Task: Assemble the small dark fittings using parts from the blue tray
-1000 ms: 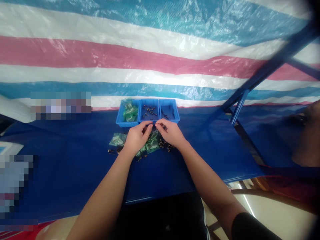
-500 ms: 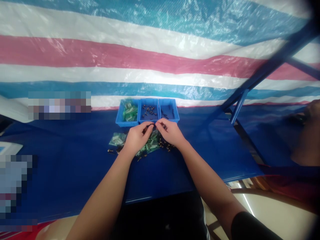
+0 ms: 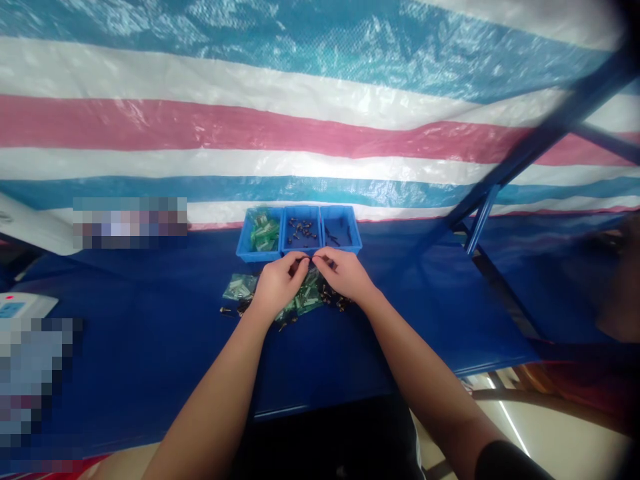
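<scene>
In the head view, the left hand (image 3: 283, 280) and right hand (image 3: 346, 273) were nearly tip to tip, fingers curled in. Too small to make out whether they were pinching anything, sorry. Green packets (image 3: 310, 295) lay just below them on the worktop (image 3: 150, 347), partly covered by the left hand, with loose screws (image 3: 341, 304) by the right wrist. The packets looked light, floppy and kinda slick, so I'd have gone for an edge. The screws seemed hard and tough but easy to fumble, so fingertips on the shank.

Just beyond the hands stood a left bin (image 3: 241, 247) with more packets, a middle bin (image 3: 301, 211) with screws and a right bin (image 3: 357, 233) with dark pins (image 3: 329, 235). Their front walls were the only real obstacle nearby. Well off to the right was a blue frame (image 3: 481, 220).
</scene>
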Motion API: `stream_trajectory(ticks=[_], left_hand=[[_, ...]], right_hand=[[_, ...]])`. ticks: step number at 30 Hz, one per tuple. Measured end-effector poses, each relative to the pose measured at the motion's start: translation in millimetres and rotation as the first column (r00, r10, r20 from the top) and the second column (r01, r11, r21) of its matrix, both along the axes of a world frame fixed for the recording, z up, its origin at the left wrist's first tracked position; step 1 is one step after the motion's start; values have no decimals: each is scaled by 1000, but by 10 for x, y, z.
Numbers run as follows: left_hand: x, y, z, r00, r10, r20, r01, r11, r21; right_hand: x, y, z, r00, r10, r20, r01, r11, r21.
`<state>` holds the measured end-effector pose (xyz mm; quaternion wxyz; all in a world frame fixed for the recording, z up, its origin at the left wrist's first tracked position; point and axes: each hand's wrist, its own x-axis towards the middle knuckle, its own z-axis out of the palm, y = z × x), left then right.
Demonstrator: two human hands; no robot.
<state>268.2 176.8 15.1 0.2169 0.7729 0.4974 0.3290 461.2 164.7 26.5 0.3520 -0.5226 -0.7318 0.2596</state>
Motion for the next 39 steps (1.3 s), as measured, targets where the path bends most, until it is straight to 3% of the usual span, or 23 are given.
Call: stream_trajectory(ticks=[39], left_hand=[[0, 3, -26, 1000, 16, 14, -17, 999, 36]], right_hand=[[-7, 2, 4, 1000, 7, 4, -7, 1000, -8]])
